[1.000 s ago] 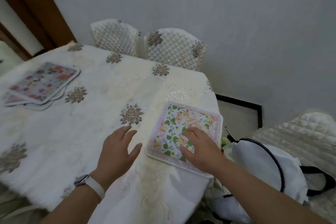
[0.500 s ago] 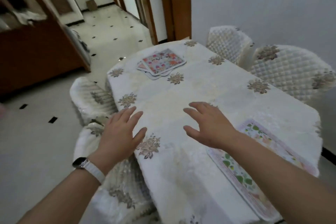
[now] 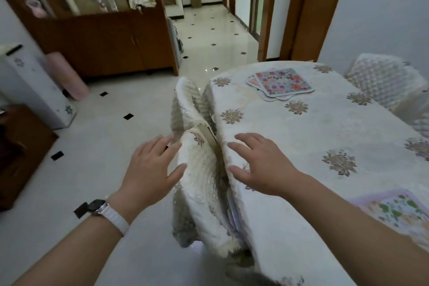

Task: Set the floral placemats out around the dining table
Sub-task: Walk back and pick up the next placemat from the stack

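Fingers [image 3: 249, 139] of left hand [image 3: 148, 170] and right hand [image 3: 263, 169] are spread, empty; reaching hastily for the far placemat stack [image 3: 282, 85] may scatter it.

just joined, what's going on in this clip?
A person is setting floral placemats around a dining table covered in a white cloth. Both hands are open and hold nothing: the left hand hovers beside a covered chair, and the right hand is over the table's near edge. One green-patterned placemat lies at the near right. A stack of pink-flowered placemats sits at the far end, not yet laid out.
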`<action>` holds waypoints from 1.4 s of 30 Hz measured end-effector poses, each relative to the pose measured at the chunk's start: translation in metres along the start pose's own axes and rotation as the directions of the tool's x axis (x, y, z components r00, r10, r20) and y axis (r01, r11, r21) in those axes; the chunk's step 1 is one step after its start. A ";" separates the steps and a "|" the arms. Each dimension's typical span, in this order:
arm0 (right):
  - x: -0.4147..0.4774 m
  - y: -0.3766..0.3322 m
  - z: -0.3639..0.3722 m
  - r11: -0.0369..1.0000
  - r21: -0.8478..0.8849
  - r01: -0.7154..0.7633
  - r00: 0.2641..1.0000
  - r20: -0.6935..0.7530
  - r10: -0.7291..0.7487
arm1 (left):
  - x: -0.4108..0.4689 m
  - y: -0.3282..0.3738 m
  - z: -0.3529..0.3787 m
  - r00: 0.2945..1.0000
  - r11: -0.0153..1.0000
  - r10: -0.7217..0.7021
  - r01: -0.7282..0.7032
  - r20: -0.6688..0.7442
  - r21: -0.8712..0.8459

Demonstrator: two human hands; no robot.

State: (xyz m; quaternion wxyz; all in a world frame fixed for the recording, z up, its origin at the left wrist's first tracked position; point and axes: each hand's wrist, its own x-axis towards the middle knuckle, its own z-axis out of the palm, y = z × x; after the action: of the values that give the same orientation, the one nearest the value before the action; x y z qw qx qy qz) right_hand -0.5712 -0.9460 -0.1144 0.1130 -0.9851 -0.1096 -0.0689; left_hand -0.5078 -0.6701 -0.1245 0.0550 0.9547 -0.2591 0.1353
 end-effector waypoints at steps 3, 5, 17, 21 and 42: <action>0.028 -0.048 0.019 1.000 -0.016 0.017 1.000 0.014 -0.017 | -0.020 -0.055 -0.001 1.000 1.000 0.009 -0.009 0.004 -0.016; 0.050 -0.086 0.033 1.000 -0.018 0.025 0.999 0.024 -0.024 | -0.032 -0.099 -0.004 1.000 0.999 -0.013 0.013 -0.013 -0.045; 0.179 -0.274 0.081 0.987 -0.001 0.158 0.987 0.017 -0.158 | -0.095 -0.319 -0.043 0.994 0.994 -0.105 0.106 -0.022 0.020; 0.208 -0.302 0.089 0.981 0.008 0.194 0.981 0.005 -0.194 | -0.101 -0.351 -0.045 0.987 0.988 -0.155 0.156 -0.043 0.008; 0.477 -0.265 0.164 0.977 0.014 0.211 0.976 0.056 -0.211 | 0.099 -0.507 0.036 0.983 0.983 -0.183 0.182 0.031 0.027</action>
State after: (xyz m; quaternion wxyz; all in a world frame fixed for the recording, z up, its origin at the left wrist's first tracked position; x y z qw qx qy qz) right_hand -0.1528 -0.5598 -0.1412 0.1056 -0.9690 -0.2171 -0.0517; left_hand -0.1595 -0.2881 -0.1484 0.0511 0.9772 -0.1695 0.1169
